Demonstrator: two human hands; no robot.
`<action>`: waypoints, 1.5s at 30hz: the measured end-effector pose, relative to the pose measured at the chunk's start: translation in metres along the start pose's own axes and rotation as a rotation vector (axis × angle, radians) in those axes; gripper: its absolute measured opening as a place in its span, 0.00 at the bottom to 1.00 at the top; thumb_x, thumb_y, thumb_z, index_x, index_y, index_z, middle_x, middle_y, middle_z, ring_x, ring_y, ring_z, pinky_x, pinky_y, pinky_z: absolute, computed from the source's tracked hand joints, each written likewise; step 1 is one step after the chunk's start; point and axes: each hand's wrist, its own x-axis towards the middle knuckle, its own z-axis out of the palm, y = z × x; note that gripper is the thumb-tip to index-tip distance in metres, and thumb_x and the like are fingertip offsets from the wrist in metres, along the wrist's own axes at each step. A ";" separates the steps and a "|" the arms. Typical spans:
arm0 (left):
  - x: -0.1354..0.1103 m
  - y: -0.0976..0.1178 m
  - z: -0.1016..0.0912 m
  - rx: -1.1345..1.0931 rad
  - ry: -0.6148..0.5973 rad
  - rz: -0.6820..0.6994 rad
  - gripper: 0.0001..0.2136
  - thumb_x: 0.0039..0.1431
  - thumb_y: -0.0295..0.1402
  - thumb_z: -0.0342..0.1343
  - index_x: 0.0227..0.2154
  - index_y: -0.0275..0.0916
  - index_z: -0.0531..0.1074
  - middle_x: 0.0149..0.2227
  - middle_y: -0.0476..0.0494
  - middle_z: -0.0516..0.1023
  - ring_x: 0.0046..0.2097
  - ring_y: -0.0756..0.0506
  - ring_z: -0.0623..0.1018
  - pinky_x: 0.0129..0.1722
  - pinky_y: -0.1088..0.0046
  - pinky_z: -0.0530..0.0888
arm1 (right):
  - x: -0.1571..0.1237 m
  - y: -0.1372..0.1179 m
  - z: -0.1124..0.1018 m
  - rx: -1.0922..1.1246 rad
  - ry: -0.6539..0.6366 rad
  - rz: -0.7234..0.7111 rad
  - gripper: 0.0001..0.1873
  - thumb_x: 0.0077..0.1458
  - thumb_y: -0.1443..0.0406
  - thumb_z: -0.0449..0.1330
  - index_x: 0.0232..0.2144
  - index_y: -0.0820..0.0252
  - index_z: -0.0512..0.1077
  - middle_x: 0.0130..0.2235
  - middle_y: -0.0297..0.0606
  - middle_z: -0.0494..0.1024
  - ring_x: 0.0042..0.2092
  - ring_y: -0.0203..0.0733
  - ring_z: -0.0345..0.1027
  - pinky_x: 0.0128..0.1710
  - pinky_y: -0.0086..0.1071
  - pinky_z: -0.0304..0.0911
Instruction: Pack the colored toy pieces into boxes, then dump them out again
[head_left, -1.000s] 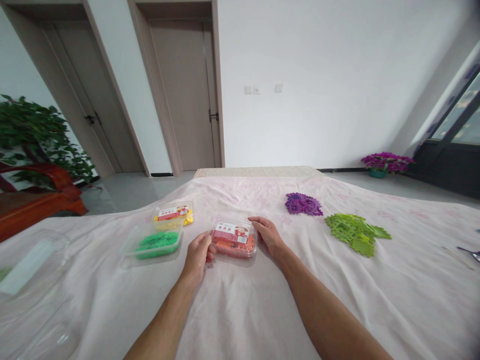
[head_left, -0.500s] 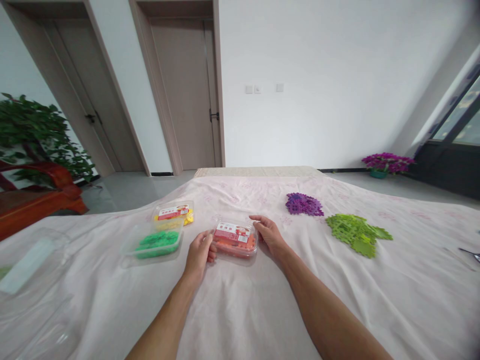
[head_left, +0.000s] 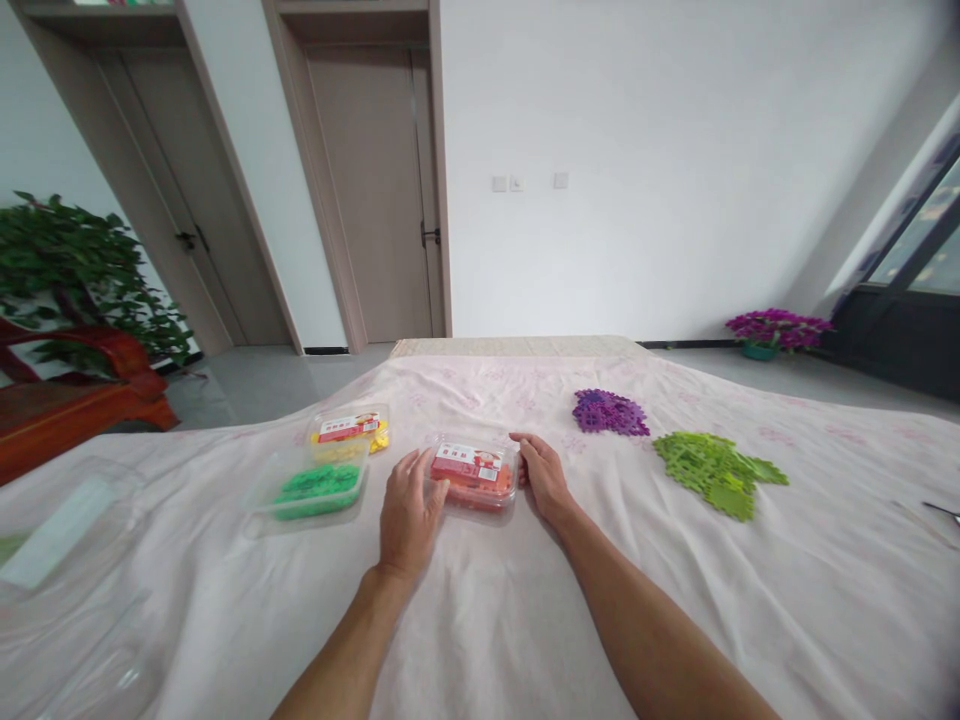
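Observation:
A clear plastic box with a red and white label on its lid holds orange pieces. It lies closed on the cloth in front of me. My left hand is against its left side, with the thumb at the near left corner and the fingers along the edge. On the opposite side, my right hand has its fingers bent around the right edge. Just left of my left hand, an uncovered clear box contains green pieces. Behind that one is a labelled box with yellow pieces.
A purple pile and a lime-green pile of flat cut-out pieces lie to the right. Clear plastic containers lie at the far left. A dark thin object is at the right. Pale patterned cloth covers the surface.
My left hand has shifted over the box's left edge, its fingers now extended and the thumb at the near corner. The right hand stays at the right side.

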 end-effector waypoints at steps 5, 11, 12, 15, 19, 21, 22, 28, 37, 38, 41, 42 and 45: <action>0.000 0.000 0.003 0.115 -0.195 0.308 0.22 0.61 0.37 0.58 0.58 0.45 0.67 0.60 0.41 0.69 0.67 0.36 0.60 0.64 0.51 0.61 | 0.000 -0.002 0.002 0.056 0.080 0.024 0.22 0.49 0.53 0.58 0.43 0.60 0.72 0.21 0.26 0.65 0.20 0.32 0.56 0.19 0.26 0.53; 0.001 0.004 0.007 0.196 -0.150 0.259 0.18 0.63 0.31 0.54 0.56 0.46 0.70 0.58 0.42 0.73 0.62 0.40 0.68 0.60 0.57 0.68 | 0.000 -0.005 0.001 0.054 0.167 0.014 0.21 0.47 0.57 0.57 0.43 0.60 0.73 0.22 0.28 0.67 0.21 0.32 0.58 0.20 0.27 0.53; 0.002 0.006 0.008 0.211 -0.139 0.249 0.18 0.63 0.30 0.54 0.56 0.45 0.70 0.58 0.41 0.73 0.61 0.39 0.69 0.59 0.57 0.68 | 0.001 -0.004 0.000 0.052 0.172 0.013 0.21 0.47 0.57 0.57 0.43 0.60 0.73 0.23 0.29 0.68 0.21 0.32 0.59 0.20 0.27 0.54; 0.004 0.009 0.010 0.256 -0.113 0.227 0.18 0.63 0.29 0.54 0.55 0.45 0.71 0.57 0.41 0.74 0.61 0.39 0.70 0.59 0.55 0.67 | 0.002 -0.002 0.000 0.036 0.170 0.016 0.21 0.46 0.59 0.56 0.43 0.60 0.73 0.23 0.29 0.68 0.21 0.32 0.59 0.20 0.27 0.55; 0.006 0.009 0.016 0.329 -0.093 0.196 0.18 0.63 0.27 0.53 0.55 0.44 0.71 0.58 0.40 0.74 0.60 0.37 0.70 0.59 0.54 0.66 | 0.003 0.001 -0.001 0.019 0.135 0.005 0.20 0.46 0.60 0.54 0.42 0.61 0.73 0.23 0.29 0.68 0.20 0.32 0.59 0.20 0.27 0.55; 0.007 0.008 0.018 0.361 -0.088 0.185 0.19 0.63 0.27 0.53 0.55 0.44 0.71 0.58 0.40 0.73 0.61 0.37 0.70 0.59 0.55 0.66 | 0.003 0.001 0.000 0.014 0.124 -0.006 0.20 0.46 0.60 0.54 0.41 0.61 0.73 0.22 0.29 0.68 0.20 0.32 0.58 0.20 0.27 0.55; 0.008 0.007 0.020 0.374 -0.086 0.181 0.19 0.63 0.27 0.53 0.56 0.44 0.70 0.59 0.40 0.73 0.61 0.37 0.69 0.59 0.55 0.66 | 0.003 0.001 0.000 0.009 0.120 -0.010 0.19 0.46 0.60 0.54 0.41 0.61 0.73 0.22 0.29 0.68 0.20 0.32 0.58 0.20 0.27 0.55; 0.009 0.004 0.028 0.432 -0.098 0.154 0.21 0.63 0.26 0.51 0.59 0.42 0.66 0.62 0.37 0.68 0.64 0.36 0.65 0.58 0.56 0.68 | 0.005 0.005 0.000 -0.040 0.089 -0.025 0.19 0.47 0.60 0.54 0.40 0.61 0.73 0.22 0.29 0.69 0.20 0.32 0.59 0.20 0.27 0.55; 0.014 0.002 0.039 0.489 -0.092 0.114 0.23 0.63 0.25 0.49 0.61 0.43 0.62 0.63 0.35 0.63 0.65 0.37 0.62 0.57 0.56 0.69 | 0.004 0.007 -0.001 -0.072 0.054 -0.028 0.19 0.47 0.59 0.55 0.40 0.61 0.74 0.22 0.28 0.68 0.20 0.32 0.59 0.20 0.26 0.56; 0.015 0.002 0.040 0.491 -0.091 0.113 0.23 0.63 0.25 0.49 0.61 0.42 0.62 0.63 0.35 0.63 0.65 0.37 0.62 0.57 0.56 0.69 | 0.004 0.007 -0.001 -0.080 0.049 -0.029 0.19 0.47 0.59 0.54 0.40 0.61 0.74 0.22 0.29 0.69 0.20 0.32 0.59 0.21 0.26 0.57; 0.019 0.001 0.043 0.494 -0.089 0.103 0.23 0.63 0.25 0.48 0.61 0.41 0.62 0.64 0.34 0.62 0.65 0.37 0.62 0.58 0.56 0.69 | 0.004 0.007 -0.001 -0.106 0.035 -0.033 0.19 0.48 0.60 0.53 0.40 0.61 0.74 0.22 0.29 0.69 0.21 0.32 0.60 0.21 0.27 0.58; 0.020 0.001 0.044 0.495 -0.088 0.099 0.23 0.63 0.25 0.48 0.61 0.41 0.62 0.64 0.34 0.62 0.65 0.36 0.62 0.58 0.56 0.69 | 0.004 0.007 -0.001 -0.116 0.034 -0.037 0.19 0.48 0.60 0.53 0.40 0.62 0.74 0.22 0.29 0.69 0.21 0.32 0.60 0.21 0.27 0.57; 0.024 0.001 0.047 0.494 -0.088 0.088 0.24 0.62 0.25 0.48 0.62 0.40 0.61 0.64 0.33 0.61 0.65 0.36 0.61 0.57 0.56 0.69 | 0.005 0.007 -0.001 -0.135 0.035 -0.043 0.19 0.47 0.60 0.53 0.40 0.62 0.75 0.22 0.30 0.70 0.21 0.33 0.61 0.21 0.27 0.57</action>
